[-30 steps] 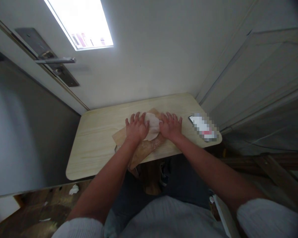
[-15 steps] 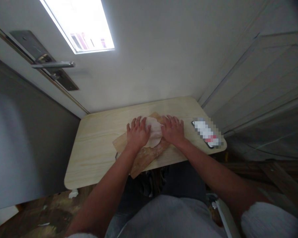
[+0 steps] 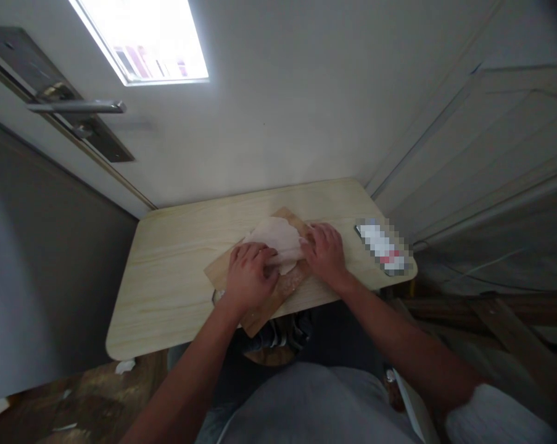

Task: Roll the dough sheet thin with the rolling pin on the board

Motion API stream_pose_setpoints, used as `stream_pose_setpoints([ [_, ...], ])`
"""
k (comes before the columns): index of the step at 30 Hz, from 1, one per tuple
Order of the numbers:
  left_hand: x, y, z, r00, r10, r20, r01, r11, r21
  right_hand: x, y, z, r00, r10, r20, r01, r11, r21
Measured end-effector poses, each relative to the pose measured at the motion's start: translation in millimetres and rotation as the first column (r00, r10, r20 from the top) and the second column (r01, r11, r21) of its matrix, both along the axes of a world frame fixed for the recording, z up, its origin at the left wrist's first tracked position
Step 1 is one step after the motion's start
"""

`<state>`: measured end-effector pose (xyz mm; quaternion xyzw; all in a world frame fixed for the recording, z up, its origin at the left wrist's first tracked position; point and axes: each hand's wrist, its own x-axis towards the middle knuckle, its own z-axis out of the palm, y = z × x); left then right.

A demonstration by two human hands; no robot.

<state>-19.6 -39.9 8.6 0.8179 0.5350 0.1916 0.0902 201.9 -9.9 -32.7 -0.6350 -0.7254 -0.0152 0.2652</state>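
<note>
A flat, pale sheet of dough (image 3: 278,235) lies over a brown wooden board (image 3: 263,311) set at a slant on the light table. Across the dough's near part runs a pale bar that looks like a slim rolling pin (image 3: 285,258); most of it is hidden. My left hand (image 3: 251,274) is curled over its left end, fingers bent. At the other end, my right hand (image 3: 323,250) closes with the thumb pointing inward. White flour specks the board by my right wrist.
A phone (image 3: 382,248) with a blurred screen lies at the right end of the wood-grain table (image 3: 167,265). Behind the table stands a white door with a metal handle (image 3: 77,107). A grey panel (image 3: 42,265) borders the left side.
Both hands have drawn back toward me and their fingers have curled, the left hand more so. More of the dough's far left part now shows. The view has shifted slightly.
</note>
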Motion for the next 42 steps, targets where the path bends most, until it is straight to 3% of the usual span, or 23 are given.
stream_pose_setpoints([
  [4, -1, 2, -4.2, 0.998, 0.012, -0.061, -0.010, 1.000, 0.027, 6, -6, -2, 0.987, 0.132, -0.089, -0.123, 0.988, 0.094],
  [8, -5, 12, -8.8, 0.999, 0.009, -0.040, -0.006, 0.998, 0.059, 13, -8, 0, 0.953, 0.297, -0.061, -0.292, 0.953, 0.075],
  [12, -1, 2, -5.8, 0.985, 0.165, 0.042, -0.170, 0.964, 0.207, 21, -4, -1, 0.931, 0.358, -0.067, -0.356, 0.933, 0.045],
  [14, 8, -10, -4.4, 0.971, 0.224, 0.079, -0.237, 0.936, 0.260, 24, 0, -4, 0.935, 0.336, -0.110, -0.333, 0.942, 0.047],
  [18, 26, -27, -9.4, 0.995, 0.094, 0.019, -0.096, 0.979, 0.182, 27, 6, -8, 0.969, 0.174, -0.177, -0.175, 0.985, 0.010],
  [22, 27, -24, -19.9, 0.998, 0.056, -0.033, -0.049, 0.982, 0.185, 26, 1, -10, 0.976, 0.039, -0.215, -0.043, 0.999, -0.011],
  [28, 19, -16, -30.9, 0.992, -0.100, -0.079, 0.121, 0.937, 0.329, 20, -13, -17, 0.981, 0.012, -0.195, -0.002, 0.999, 0.048],
  [31, 21, -14, -30.9, 0.983, -0.137, -0.123, 0.171, 0.924, 0.341, 15, -16, -20, 0.989, -0.017, -0.147, 0.028, 0.997, 0.071],
  [37, 24, -12, -24.3, 0.991, -0.085, -0.103, 0.111, 0.949, 0.294, 11, -16, -20, 0.998, -0.051, -0.041, 0.054, 0.994, 0.093],
  [42, 19, -22, -26.6, 0.994, -0.110, -0.020, 0.112, 0.951, 0.289, 12, -17, -18, 0.998, -0.046, -0.033, 0.048, 0.995, 0.091],
])
